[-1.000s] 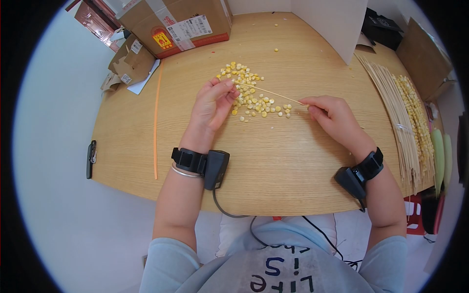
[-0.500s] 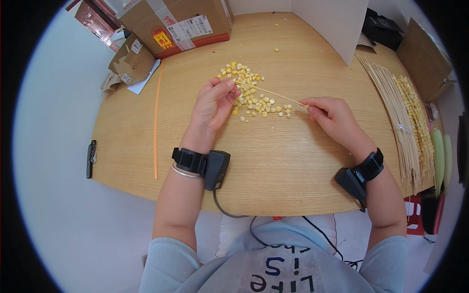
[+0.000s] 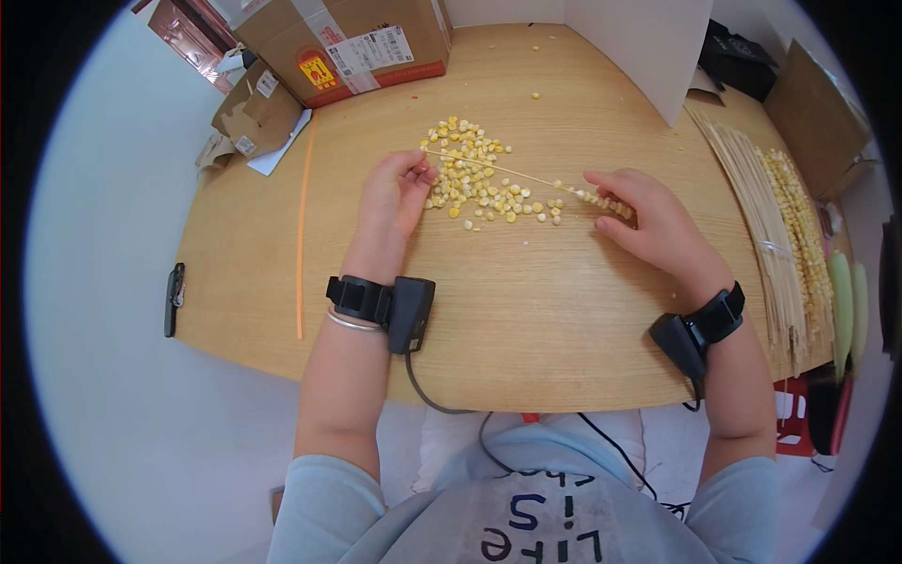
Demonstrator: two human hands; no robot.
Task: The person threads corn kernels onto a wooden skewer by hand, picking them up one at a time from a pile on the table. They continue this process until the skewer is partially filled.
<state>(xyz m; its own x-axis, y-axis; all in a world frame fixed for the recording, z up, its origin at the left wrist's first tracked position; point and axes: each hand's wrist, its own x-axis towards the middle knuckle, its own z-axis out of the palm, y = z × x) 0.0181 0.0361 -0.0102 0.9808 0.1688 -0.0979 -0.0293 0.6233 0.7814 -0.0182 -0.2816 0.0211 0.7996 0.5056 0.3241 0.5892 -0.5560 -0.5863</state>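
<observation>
A thin wooden skewer (image 3: 507, 170) spans the space between my two hands, above a scattered pile of yellow and pale corn kernels (image 3: 470, 184). My left hand (image 3: 393, 193) pinches its left end with closed fingers. Several kernels are threaded on the right part of the skewer (image 3: 601, 200). Around this threaded part my right hand (image 3: 648, 218) has its thumb and fingers spread apart; the far end of the skewer lies in front of the palm.
At the right lie a bundle of bare skewers (image 3: 752, 207), rows of threaded kernels (image 3: 799, 226) and green husks (image 3: 841, 301). Cardboard boxes (image 3: 376, 80) stand at the back left. An orange strip (image 3: 303, 235) crosses the left side of the wooden table (image 3: 507, 329).
My left hand has moved left with the skewer's end. My right hand has opened from its pinch and shifted slightly right, and the threaded kernels now show.
</observation>
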